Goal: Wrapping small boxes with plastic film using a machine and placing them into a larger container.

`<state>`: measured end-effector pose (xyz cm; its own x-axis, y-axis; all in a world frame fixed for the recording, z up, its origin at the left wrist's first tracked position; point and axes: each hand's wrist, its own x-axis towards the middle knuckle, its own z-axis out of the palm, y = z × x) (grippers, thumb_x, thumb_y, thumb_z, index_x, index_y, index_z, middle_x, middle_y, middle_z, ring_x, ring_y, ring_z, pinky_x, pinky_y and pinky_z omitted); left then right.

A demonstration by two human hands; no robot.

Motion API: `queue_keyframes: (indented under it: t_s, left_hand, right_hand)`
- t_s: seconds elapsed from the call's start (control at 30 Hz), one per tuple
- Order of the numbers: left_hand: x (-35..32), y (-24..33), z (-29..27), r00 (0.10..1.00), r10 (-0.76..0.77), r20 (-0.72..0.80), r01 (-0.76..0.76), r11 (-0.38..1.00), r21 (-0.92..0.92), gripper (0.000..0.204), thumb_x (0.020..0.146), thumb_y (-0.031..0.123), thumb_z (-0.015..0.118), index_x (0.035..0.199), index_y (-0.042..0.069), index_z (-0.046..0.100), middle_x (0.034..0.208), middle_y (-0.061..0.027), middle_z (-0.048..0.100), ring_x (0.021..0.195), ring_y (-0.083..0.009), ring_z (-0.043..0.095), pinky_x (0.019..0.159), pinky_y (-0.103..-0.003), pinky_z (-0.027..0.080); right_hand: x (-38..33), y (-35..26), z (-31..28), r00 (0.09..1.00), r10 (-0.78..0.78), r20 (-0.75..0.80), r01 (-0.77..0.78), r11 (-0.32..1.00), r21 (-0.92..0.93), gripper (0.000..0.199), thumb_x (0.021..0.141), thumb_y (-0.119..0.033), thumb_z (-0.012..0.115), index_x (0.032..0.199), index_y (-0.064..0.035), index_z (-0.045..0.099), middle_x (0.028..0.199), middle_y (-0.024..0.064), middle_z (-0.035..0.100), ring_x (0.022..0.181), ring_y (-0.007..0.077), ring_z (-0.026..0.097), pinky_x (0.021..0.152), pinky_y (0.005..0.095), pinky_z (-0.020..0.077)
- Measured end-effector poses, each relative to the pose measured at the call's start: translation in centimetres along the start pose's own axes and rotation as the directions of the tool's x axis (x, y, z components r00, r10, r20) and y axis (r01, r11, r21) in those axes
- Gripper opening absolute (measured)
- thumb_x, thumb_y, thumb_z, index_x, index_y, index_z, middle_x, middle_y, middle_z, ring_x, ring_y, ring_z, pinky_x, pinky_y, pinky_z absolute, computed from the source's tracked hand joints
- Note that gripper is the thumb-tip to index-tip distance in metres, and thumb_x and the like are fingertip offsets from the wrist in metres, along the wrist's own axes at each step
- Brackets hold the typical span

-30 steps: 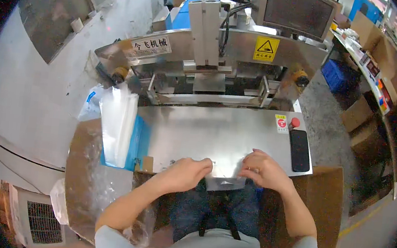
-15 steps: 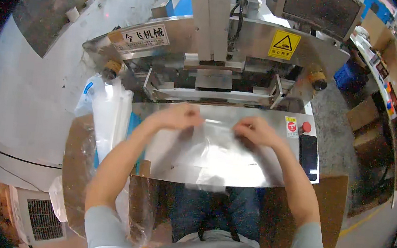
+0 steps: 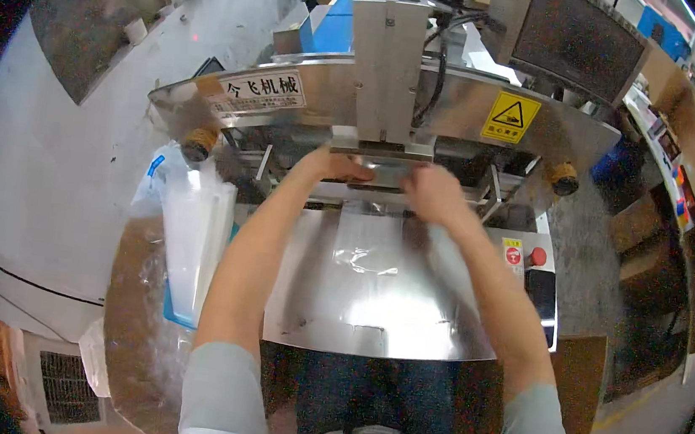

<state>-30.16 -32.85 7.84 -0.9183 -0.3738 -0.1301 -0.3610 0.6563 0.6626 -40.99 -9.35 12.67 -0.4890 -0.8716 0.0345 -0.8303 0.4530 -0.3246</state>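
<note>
A clear plastic bag hangs down from the mouth of a metal machine over its shiny steel table. My left hand and my right hand are at the bag's upper end, under the machine's upright column, one on each side. The fingers of both hands are closed at its upper corners, though motion blurs the right hand and the exact grip is partly hidden. Left of my left forearm lies a stack of clear plastic bags, bundled on a blue support.
At the table's right edge are a red push button and a black phone. Metal brackets flank the machine's mouth. A dark monitor stands upper right, a blue conveyor behind. Cardboard is at the left.
Both hands have moved forward from over the table into the machine's mouth, taking the bag's upper end with them. The view has shifted slightly.
</note>
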Motion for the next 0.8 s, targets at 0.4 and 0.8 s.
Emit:
queue_keyframes:
  t_s: [0.4, 0.8]
  left_hand:
    - [-25.4, 11.1, 16.0, 0.895, 0.174, -0.411, -0.009, 0.928, 0.373, 0.060, 0.093, 0.039, 0.058, 0.134, -0.004, 0.050, 0.140, -0.0287, 0.046, 0.135, -0.0464, 0.037, 0.111, -0.059, 0.028]
    - [-26.6, 10.9, 18.0, 0.843, 0.187, -0.504, 0.007, 0.934, 0.357, 0.069, 0.094, 0.050, 0.055, 0.140, 0.000, 0.046, 0.146, -0.0309, 0.039, 0.141, -0.0460, 0.031, 0.115, -0.060, 0.020]
  right_hand:
    - [-2.9, -2.7, 2.5, 0.947, -0.320, -0.035, 0.314, 0.941, -0.128, 0.061, 0.089, -0.032, 0.064, 0.138, 0.0002, 0.047, 0.145, 0.0230, 0.046, 0.137, 0.0390, 0.040, 0.111, 0.0497, 0.0352]
    - [-2.3, -2.0, 3.3, 0.968, -0.250, 0.032, 0.252, 0.962, -0.103, 0.067, 0.089, -0.034, 0.065, 0.145, -0.0054, 0.042, 0.151, 0.0203, 0.040, 0.141, 0.0374, 0.035, 0.110, 0.0594, 0.0324]
